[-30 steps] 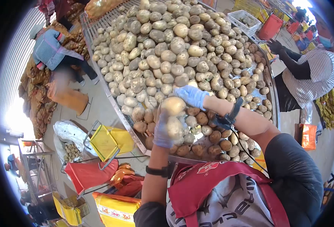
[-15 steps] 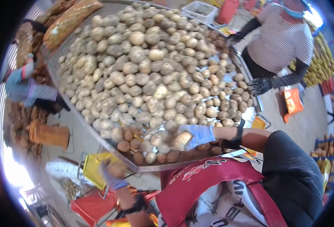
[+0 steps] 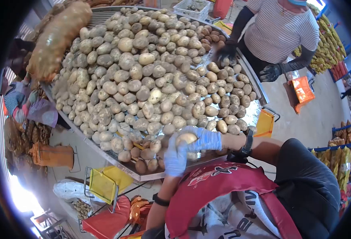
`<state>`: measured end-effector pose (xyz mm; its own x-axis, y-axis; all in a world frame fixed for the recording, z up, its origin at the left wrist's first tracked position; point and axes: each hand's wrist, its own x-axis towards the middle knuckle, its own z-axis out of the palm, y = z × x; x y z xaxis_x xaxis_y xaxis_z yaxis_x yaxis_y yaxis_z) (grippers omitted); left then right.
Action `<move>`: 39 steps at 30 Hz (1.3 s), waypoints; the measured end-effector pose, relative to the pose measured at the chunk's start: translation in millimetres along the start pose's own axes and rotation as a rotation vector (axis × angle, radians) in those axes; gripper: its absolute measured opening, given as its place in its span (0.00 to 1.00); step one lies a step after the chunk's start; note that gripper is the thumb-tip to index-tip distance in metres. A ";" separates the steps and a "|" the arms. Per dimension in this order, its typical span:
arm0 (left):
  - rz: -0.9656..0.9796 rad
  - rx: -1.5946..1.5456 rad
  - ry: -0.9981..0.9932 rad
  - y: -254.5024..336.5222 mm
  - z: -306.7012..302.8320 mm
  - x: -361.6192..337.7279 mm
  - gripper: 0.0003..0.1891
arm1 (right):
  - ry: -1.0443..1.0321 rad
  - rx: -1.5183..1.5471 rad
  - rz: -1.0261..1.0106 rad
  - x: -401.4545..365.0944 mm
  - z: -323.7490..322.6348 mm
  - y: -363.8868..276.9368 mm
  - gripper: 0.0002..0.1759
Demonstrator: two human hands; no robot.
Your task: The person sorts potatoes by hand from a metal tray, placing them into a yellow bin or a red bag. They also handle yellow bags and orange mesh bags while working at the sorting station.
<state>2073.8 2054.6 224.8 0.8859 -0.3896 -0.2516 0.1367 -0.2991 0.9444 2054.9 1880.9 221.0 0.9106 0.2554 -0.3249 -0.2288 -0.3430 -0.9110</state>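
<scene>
A pale potato (image 3: pixel 186 138) is between my two blue-gloved hands, just above the near edge of the sorting table. My right hand (image 3: pixel 205 139) reaches in from the right with its fingers closed around the potato. My left hand (image 3: pixel 174 157) comes up from below, and its fingers press against the potato's left side. Part of the potato is covered by the gloves. A large heap of potatoes (image 3: pixel 143 83) spreads over the metal-rimmed table (image 3: pixel 159 175), and several browner ones lie just left of my left hand.
A co-worker (image 3: pixel 281 36) in dark gloves stands at the far right side of the table. A full mesh sack (image 3: pixel 60 40) rests on the far left corner. Below the near edge hang a yellow bag on a frame (image 3: pixel 106 183) and a red one (image 3: pixel 110 219). Another person (image 3: pixel 18 99) works at the left.
My left hand has swung up from beside the yellow bag to meet my right hand at the potato. The co-worker's hand has moved onto the potatoes. My view has shifted slightly.
</scene>
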 end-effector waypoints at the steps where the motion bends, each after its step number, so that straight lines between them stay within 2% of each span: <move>1: 0.086 0.001 -0.015 -13.7 13.4 6.3 0.23 | 0.010 0.049 -0.025 -3.3 -5.3 10.8 0.34; 2: 0.169 -0.002 -0.025 -30.6 25.1 6.8 0.22 | 0.014 0.094 -0.051 -8.8 -10.0 18.2 0.34; 3: 0.240 0.077 -0.042 -47.1 32.9 5.2 0.22 | -0.014 0.131 0.034 -18.6 -14.6 17.1 0.38; 6: 0.449 0.482 -0.113 -87.3 51.2 2.9 0.21 | -0.126 -0.208 -0.049 -39.7 -33.9 26.3 0.40; 7: 0.466 0.313 -0.024 -91.1 52.4 -1.8 0.22 | -0.138 -0.546 0.029 -45.9 -43.1 18.1 0.39; 10: 0.271 0.763 0.092 -70.6 25.9 -12.3 0.27 | 0.160 -1.021 -0.365 -51.4 -37.5 51.4 0.34; 11: 0.196 0.883 0.023 -59.3 27.9 -15.8 0.29 | 0.148 -0.977 -0.417 -44.7 -29.7 69.4 0.31; 13: 0.036 1.122 -0.109 -40.1 35.9 -17.0 0.32 | 0.115 -0.937 -0.360 -42.9 -40.9 97.8 0.30; 14: 0.061 1.062 -0.171 -37.0 48.0 -10.5 0.31 | 0.096 -0.922 -0.336 -42.2 -52.3 107.7 0.30; 15: 0.081 0.997 -0.227 -36.2 67.0 -3.8 0.30 | 0.072 -0.900 -0.129 -43.3 -64.4 113.4 0.30; 16: 0.100 0.932 -0.283 -38.5 86.3 1.5 0.29 | 0.104 -0.970 -0.167 -47.9 -80.9 117.7 0.30; 18: 0.270 0.829 -0.369 -58.5 126.7 14.9 0.27 | 0.186 -1.106 -0.230 -59.8 -112.7 113.8 0.28; 20: 0.364 0.567 -0.416 -38.5 152.8 27.0 0.31 | 0.280 -1.180 -0.318 -55.5 -137.9 97.7 0.27; 21: 0.272 0.539 -0.456 -27.2 159.8 29.9 0.29 | 0.315 -1.216 -0.368 -52.9 -147.8 88.6 0.26; 23: 0.392 0.449 -0.513 -59.0 162.0 37.6 0.29 | -0.017 -0.952 0.068 -20.5 -146.0 53.6 0.26; 24: 0.333 0.389 -0.517 -50.8 154.6 36.9 0.27 | -0.171 -0.807 0.273 -3.7 -144.1 41.9 0.26; 25: 0.274 0.328 -0.518 -42.6 147.1 36.1 0.24 | -0.136 -0.854 0.203 4.7 -133.3 49.9 0.26; 28: 0.712 0.703 -0.311 -69.1 98.8 43.1 0.21 | -0.018 -0.958 0.020 18.8 -92.3 95.6 0.26; 30: 0.449 0.774 -0.003 -52.6 75.5 58.6 0.17 | 0.101 -0.994 -0.058 10.6 -87.2 109.9 0.27; 31: 0.391 0.879 -0.027 -39.5 75.6 67.3 0.19 | 0.076 -0.979 -0.030 9.5 -90.8 107.8 0.28; 33: 0.280 1.083 -0.073 -17.3 77.4 83.3 0.22 | 0.019 -0.847 0.183 0.1 -101.8 93.0 0.24; 34: 0.319 1.052 -0.011 -19.1 79.6 90.3 0.23 | -0.005 -0.781 0.287 -4.9 -107.5 85.6 0.23; 35: 0.356 1.019 0.051 -25.6 83.0 97.8 0.25 | -0.029 -0.869 0.294 -13.4 -109.8 84.2 0.24; 37: 0.316 0.964 0.098 -13.1 87.6 109.5 0.28 | 0.101 -0.738 0.307 -25.9 -118.6 80.3 0.25; 38: 0.240 0.943 0.078 -1.1 89.2 113.6 0.30 | 0.159 -0.670 0.314 -28.6 -120.6 79.5 0.26; 39: 0.161 0.925 0.051 6.9 92.1 114.5 0.32 | 0.300 -0.602 0.260 -19.7 -116.6 83.7 0.29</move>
<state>2135.4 1927.7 183.1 0.8850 -0.4542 -0.1024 -0.3761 -0.8270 0.4179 2058.0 1741.8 180.8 0.9276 -0.1315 -0.3496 -0.3001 -0.8196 -0.4881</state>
